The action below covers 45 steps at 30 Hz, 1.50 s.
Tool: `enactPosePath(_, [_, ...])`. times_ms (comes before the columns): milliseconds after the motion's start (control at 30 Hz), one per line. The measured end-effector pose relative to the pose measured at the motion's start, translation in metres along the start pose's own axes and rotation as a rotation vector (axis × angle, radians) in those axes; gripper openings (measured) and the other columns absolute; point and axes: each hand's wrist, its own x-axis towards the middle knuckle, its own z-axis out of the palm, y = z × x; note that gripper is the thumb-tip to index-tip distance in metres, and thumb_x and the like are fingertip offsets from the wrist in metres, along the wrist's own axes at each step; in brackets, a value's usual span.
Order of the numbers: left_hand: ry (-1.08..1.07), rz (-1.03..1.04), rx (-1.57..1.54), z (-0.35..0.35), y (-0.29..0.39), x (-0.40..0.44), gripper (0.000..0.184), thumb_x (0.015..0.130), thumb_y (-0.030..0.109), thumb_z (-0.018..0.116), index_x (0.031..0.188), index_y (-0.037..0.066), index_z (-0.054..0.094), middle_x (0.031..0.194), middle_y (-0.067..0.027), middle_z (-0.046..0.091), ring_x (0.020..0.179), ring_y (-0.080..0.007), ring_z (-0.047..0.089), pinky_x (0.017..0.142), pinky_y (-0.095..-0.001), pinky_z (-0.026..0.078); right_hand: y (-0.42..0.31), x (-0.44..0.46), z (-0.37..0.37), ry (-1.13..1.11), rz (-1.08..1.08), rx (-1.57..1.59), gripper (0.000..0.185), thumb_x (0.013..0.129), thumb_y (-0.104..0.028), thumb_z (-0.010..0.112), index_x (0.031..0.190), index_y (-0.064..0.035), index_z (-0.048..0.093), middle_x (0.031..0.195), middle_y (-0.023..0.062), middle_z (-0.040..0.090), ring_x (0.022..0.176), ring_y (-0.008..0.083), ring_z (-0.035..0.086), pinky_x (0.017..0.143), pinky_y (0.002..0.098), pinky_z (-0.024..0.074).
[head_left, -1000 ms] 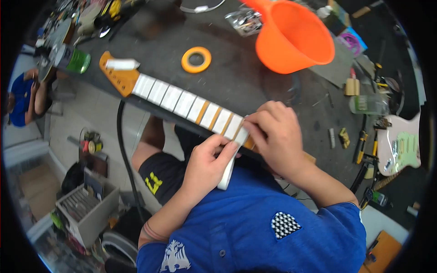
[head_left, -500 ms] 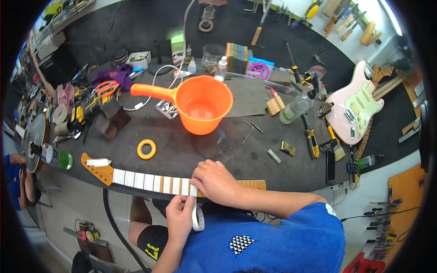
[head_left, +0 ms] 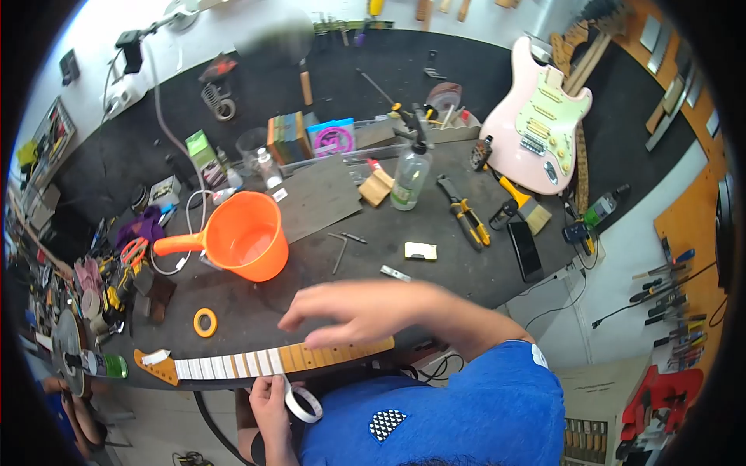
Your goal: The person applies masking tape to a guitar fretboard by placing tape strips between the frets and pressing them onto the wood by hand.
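Note:
A guitar neck (head_left: 330, 356) lies along the front edge of the dark workbench, its headstock at the left. White tape strips (head_left: 221, 366) cover the left part of the fretboard; bare wood shows on the right. My left hand (head_left: 270, 404) pinches white tape at the neck's near edge, and the tape roll (head_left: 304, 405) hangs just right of those fingers. Above the bare frets, my right hand (head_left: 342, 311) hovers with fingers apart and nothing visible in it. A yellow tape roll (head_left: 205, 322) lies behind the neck.
An orange dipper (head_left: 250, 237) stands on the bench at centre left. Behind and right are a spray bottle (head_left: 410, 177), pliers (head_left: 465, 213), a brush (head_left: 528, 208), a phone (head_left: 525, 251) and a pink guitar body (head_left: 528, 116). Part of another person (head_left: 78, 412) shows at the lower left.
My right hand has lifted off the neck and opened. My left hand remains at the near edge with the tape. The head view has swung toward the right side of the bench.

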Motion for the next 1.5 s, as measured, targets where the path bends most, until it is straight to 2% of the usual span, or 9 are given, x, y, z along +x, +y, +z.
enactPosePath(100, [-0.014, -0.093, 0.031, -0.004, 0.007, -0.001, 0.014, 0.120, 0.011, 0.067, 0.114, -0.002, 0.067, 0.103, -0.0159, 0.082, 0.089, -0.0274, 0.085, 0.079, -0.0387, 0.069, -0.054, -0.075, -0.086, 0.575, -0.047, 0.185, 0.028, 0.114, -0.020, 0.074, 0.129, 0.0024, 0.080, 0.103, 0.0103, 0.082, 0.102, 0.0206, 0.082, 0.093, 0.0352, 0.0629])
enactPosePath(133, [-0.012, -0.110, 0.050, -0.002, 0.011, -0.002, 0.013, 0.120, 0.011, 0.067, 0.115, -0.002, 0.067, 0.103, -0.0160, 0.081, 0.090, -0.0280, 0.086, 0.078, -0.0390, 0.070, -0.019, -0.084, -0.119, 0.870, -0.286, 0.061, 0.024, 0.114, -0.017, 0.070, 0.126, 0.0020, 0.080, 0.098, 0.0073, 0.079, 0.097, 0.0184, 0.080, 0.090, 0.0342, 0.0618])
enactPosePath(267, [-0.017, -0.096, 0.052, -0.004, 0.012, -0.003, 0.009, 0.118, 0.007, 0.067, 0.117, -0.001, 0.067, 0.103, -0.0164, 0.081, 0.092, -0.0285, 0.086, 0.079, -0.0395, 0.070, 0.065, -0.109, -0.258, 1.547, -0.023, -0.060, 0.023, 0.111, -0.013, 0.071, 0.127, 0.0010, 0.081, 0.101, 0.0056, 0.079, 0.090, 0.0104, 0.070, 0.084, 0.0300, 0.0598])
enactPosePath(400, [-0.021, -0.109, 0.069, -0.008, 0.015, -0.005, 0.007, 0.117, 0.005, 0.068, 0.119, -0.001, 0.066, 0.106, -0.0171, 0.082, 0.096, -0.0298, 0.086, 0.083, -0.0412, 0.070, 0.211, -0.121, -0.378, 1.437, 0.494, -0.639, 0.036, 0.102, -0.006, 0.068, 0.135, -0.0001, 0.081, 0.127, 0.0226, 0.086, 0.120, 0.0356, 0.083, 0.109, 0.0432, 0.0615])
enactPosePath(567, [0.023, -0.084, 0.110, -0.005, 0.015, -0.008, 0.008, 0.114, 0.006, 0.068, 0.119, 0.000, 0.066, 0.105, -0.0224, 0.083, 0.096, -0.0306, 0.086, 0.084, -0.0422, 0.070, 0.235, -0.107, -0.398, 1.164, 1.088, -0.814, 0.039, 0.102, -0.011, 0.066, 0.136, -0.0020, 0.081, 0.143, 0.0251, 0.081, 0.136, 0.0440, 0.076, 0.116, 0.0514, 0.0595])
enactPosePath(900, [0.038, -0.065, 0.056, -0.004, 0.009, -0.008, 0.011, 0.113, 0.006, 0.071, 0.119, 0.000, 0.063, 0.106, -0.0222, 0.082, 0.093, -0.0325, 0.087, 0.079, -0.0431, 0.072, 0.195, -0.109, -0.376, 0.819, 1.015, -0.672, 0.079, 0.090, -0.058, 0.089, 0.137, 0.0037, 0.082, 0.143, 0.0330, 0.079, 0.136, 0.0439, 0.078, 0.114, 0.0501, 0.0603])
enactPosePath(1000, [0.019, -0.097, 0.041, -0.004, 0.015, -0.010, 0.008, 0.113, -0.002, 0.068, 0.120, -0.002, 0.064, 0.110, -0.0191, 0.082, 0.101, -0.0332, 0.086, 0.088, -0.0418, 0.070, 0.212, -0.096, -0.379, 0.890, 1.018, -0.739, 0.074, 0.093, -0.058, 0.090, 0.134, 0.0016, 0.077, 0.138, 0.0270, 0.082, 0.128, 0.0423, 0.080, 0.109, 0.0487, 0.0611])
enactPosePath(1233, [-0.003, -0.052, 0.072, -0.001, 0.012, -0.010, 0.007, 0.114, -0.002, 0.067, 0.120, -0.002, 0.066, 0.107, -0.0165, 0.082, 0.102, -0.0277, 0.085, 0.090, -0.0388, 0.067, 0.206, -0.077, -0.381, 0.879, 1.292, -0.924, 0.046, 0.102, -0.023, 0.075, 0.146, -0.0126, 0.083, 0.156, 0.0211, 0.076, 0.144, 0.0418, 0.074, 0.116, 0.0601, 0.0591])
enactPosePath(1500, [-0.061, -0.036, 0.097, 0.000, 0.017, -0.010, 0.010, 0.115, 0.006, 0.069, 0.123, -0.001, 0.066, 0.107, -0.0181, 0.083, 0.100, -0.0257, 0.085, 0.091, -0.0379, 0.066, 0.157, -0.102, -0.378, 0.920, 1.259, -0.979, 0.040, 0.103, -0.021, 0.072, 0.140, -0.0084, 0.083, 0.148, 0.0226, 0.079, 0.141, 0.0409, 0.075, 0.116, 0.0516, 0.0591])
